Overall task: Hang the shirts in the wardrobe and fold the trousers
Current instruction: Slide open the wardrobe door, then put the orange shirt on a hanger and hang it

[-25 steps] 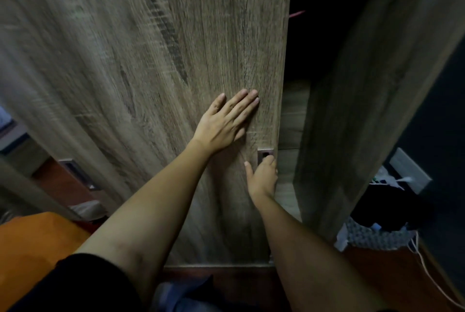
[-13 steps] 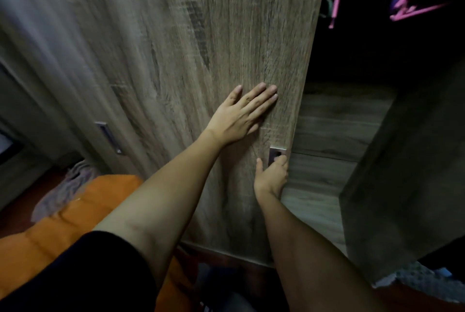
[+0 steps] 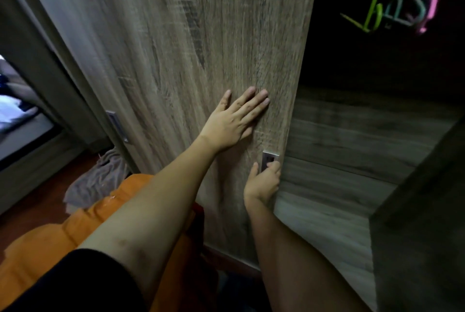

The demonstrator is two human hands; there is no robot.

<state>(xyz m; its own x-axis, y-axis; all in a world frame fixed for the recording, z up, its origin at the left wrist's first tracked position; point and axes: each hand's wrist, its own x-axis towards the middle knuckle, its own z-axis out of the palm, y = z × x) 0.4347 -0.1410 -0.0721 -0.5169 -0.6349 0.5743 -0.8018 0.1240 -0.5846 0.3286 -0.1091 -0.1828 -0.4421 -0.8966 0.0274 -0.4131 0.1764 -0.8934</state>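
Note:
A wood-grain sliding wardrobe door (image 3: 201,47) fills the middle of the view. My left hand (image 3: 234,120) lies flat on it, fingers spread. Lower down, my right hand (image 3: 264,183) curls its fingers into the door's recessed metal handle (image 3: 268,160) at the door's right edge. To the right the wardrobe (image 3: 352,135) stands open and dark, with wooden shelves inside. Empty green, teal and pink hangers (image 3: 392,7) hang at the upper right.
An orange cloth (image 3: 50,241) lies at the lower left, with a grey garment (image 3: 98,181) crumpled on the floor beside it. A second door handle (image 3: 117,125) shows further left. A dark wardrobe side panel (image 3: 422,223) stands at the right.
The door has slid left with both hands on it. The wardrobe opening has widened, and more hangers and shelves show inside.

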